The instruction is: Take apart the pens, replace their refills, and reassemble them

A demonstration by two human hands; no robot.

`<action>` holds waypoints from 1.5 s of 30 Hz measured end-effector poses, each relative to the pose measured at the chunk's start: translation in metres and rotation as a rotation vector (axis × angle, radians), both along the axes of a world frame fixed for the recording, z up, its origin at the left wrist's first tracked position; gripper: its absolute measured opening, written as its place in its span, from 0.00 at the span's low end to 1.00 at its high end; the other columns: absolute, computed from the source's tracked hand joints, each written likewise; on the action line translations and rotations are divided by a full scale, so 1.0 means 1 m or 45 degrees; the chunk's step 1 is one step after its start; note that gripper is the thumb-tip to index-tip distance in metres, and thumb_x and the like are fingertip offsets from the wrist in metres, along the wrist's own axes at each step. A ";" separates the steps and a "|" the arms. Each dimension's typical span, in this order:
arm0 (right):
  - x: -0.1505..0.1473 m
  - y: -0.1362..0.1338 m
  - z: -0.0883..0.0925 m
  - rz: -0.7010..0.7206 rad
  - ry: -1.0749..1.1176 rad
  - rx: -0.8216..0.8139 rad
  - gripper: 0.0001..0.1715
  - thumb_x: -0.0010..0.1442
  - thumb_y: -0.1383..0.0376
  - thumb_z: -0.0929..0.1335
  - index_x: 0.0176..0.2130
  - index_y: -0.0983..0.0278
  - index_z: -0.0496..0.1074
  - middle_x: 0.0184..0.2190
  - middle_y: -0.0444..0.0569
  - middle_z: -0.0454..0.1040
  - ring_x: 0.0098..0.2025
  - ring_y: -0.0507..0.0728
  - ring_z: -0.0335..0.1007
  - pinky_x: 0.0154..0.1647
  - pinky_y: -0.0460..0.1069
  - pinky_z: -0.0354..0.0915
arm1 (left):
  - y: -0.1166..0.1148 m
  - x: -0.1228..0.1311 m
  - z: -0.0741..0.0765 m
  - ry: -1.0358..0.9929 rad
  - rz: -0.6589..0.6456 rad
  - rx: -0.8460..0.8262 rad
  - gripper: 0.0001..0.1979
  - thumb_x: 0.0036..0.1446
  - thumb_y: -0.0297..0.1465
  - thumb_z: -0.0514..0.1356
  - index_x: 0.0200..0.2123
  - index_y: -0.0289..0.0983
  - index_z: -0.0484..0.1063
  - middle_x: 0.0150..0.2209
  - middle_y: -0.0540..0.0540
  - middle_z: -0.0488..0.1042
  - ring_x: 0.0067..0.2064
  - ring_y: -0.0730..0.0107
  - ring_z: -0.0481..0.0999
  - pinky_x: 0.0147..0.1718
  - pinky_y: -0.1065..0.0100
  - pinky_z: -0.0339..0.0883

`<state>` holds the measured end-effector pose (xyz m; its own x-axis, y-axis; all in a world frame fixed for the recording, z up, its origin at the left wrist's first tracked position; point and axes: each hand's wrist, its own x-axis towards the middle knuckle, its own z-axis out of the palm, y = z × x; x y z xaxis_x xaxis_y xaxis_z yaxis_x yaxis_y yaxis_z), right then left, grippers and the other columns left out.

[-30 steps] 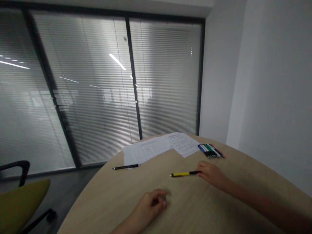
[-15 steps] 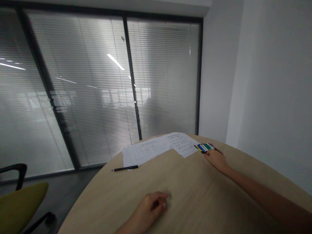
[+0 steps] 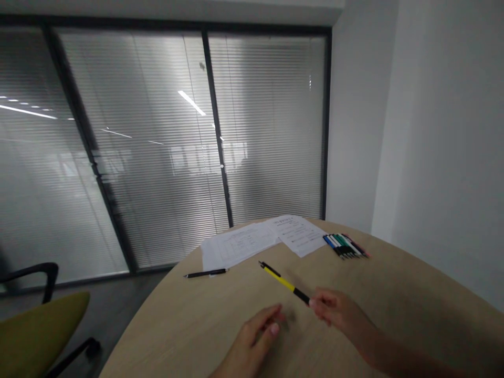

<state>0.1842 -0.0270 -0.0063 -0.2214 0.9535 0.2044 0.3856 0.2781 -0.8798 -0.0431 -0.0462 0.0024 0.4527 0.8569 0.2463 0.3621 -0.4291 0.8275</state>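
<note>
- Right hand (image 3: 338,312) is the busy one: its grip is pinched shut on the black end of a yellow-and-black pen (image 3: 284,281), with the fingers (image 3: 321,302) wrapped around it near the middle of the near side of the desk.
- That pen sits at a slant, with its tip pointing far and left toward the papers. It doesn't look like it's lying flat, but I can't say for sure how high it is off the desk.
- Left hand (image 3: 255,336) is just left of the right one, near the near edge of the frame. Its grip is loose and partly open, fingers pointing far and right, with nothing in it that I can see.
- Pale wood desk (image 3: 177,325) has a curved edge and carries everything else.
- Two lots of printed papers (image 3: 260,239) lie at the far edge, slightly overlapping.
- A black pen (image 3: 206,273) lies just on the near side of those papers, its middle touching a corner of the sheet.
- A tidy row of colored markers (image 3: 344,245) sits far right, just beside the papers.
- Off the desk to the left there's an olive chair (image 3: 39,320) with a black armrest, and glass walls with blinds (image 3: 137,147) behind.
</note>
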 end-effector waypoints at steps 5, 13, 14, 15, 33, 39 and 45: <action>-0.024 -0.022 -0.007 0.225 0.165 -0.146 0.24 0.49 0.45 0.59 0.18 0.62 0.57 0.16 0.40 0.55 0.18 0.49 0.52 0.19 0.45 0.52 | -0.003 0.023 0.000 -0.279 0.053 -0.077 0.25 0.54 0.49 0.47 0.44 0.38 0.67 0.43 0.43 0.71 0.44 0.61 0.68 0.45 0.60 0.61; -0.011 -0.015 0.032 0.344 -0.248 0.323 0.20 0.55 0.52 0.59 0.26 0.63 0.68 0.26 0.47 0.67 0.31 0.53 0.63 0.33 0.48 0.59 | -0.005 0.054 0.020 -0.464 0.186 -0.154 0.23 0.50 0.51 0.50 0.25 0.36 0.67 0.24 0.49 0.70 0.32 0.66 0.69 0.36 0.67 0.62; -0.008 -0.011 0.041 0.295 -0.255 0.390 0.19 0.54 0.52 0.60 0.31 0.63 0.69 0.30 0.49 0.69 0.35 0.55 0.63 0.38 0.50 0.59 | -0.006 0.057 0.022 -0.448 0.186 -0.156 0.23 0.49 0.52 0.50 0.24 0.36 0.67 0.24 0.49 0.69 0.31 0.66 0.69 0.35 0.68 0.62; -0.005 -0.008 0.049 0.269 -0.185 0.402 0.21 0.55 0.52 0.59 0.36 0.64 0.69 0.33 0.51 0.69 0.38 0.56 0.63 0.40 0.51 0.58 | -0.006 0.060 0.024 -0.430 0.172 -0.165 0.24 0.49 0.52 0.50 0.24 0.36 0.67 0.23 0.49 0.69 0.31 0.66 0.69 0.34 0.68 0.62; 0.009 0.006 0.089 0.485 1.293 -0.351 0.08 0.47 0.62 0.67 0.26 0.64 0.65 0.16 0.39 0.63 0.18 0.47 0.57 0.23 0.45 0.57 | 0.037 0.040 0.004 0.134 0.214 0.099 0.18 0.55 0.39 0.45 0.24 0.35 0.68 0.26 0.47 0.71 0.32 0.66 0.70 0.34 0.68 0.62; 0.032 0.011 0.105 0.721 1.404 -0.538 0.24 0.52 0.52 0.60 0.15 0.65 0.60 0.09 0.37 0.51 0.11 0.45 0.41 0.12 0.41 0.45 | 0.064 0.018 0.002 0.545 0.176 0.295 0.14 0.52 0.34 0.50 0.38 0.35 0.69 0.41 0.43 0.71 0.44 0.63 0.68 0.44 0.65 0.60; 0.041 0.017 0.100 0.820 1.487 -0.553 0.23 0.52 0.56 0.57 0.12 0.63 0.54 0.08 0.36 0.44 0.10 0.46 0.34 0.10 0.42 0.40 | 0.074 -0.001 -0.002 0.940 0.106 0.483 0.23 0.54 0.41 0.50 0.52 0.38 0.60 0.55 0.43 0.60 0.56 0.59 0.56 0.53 0.56 0.50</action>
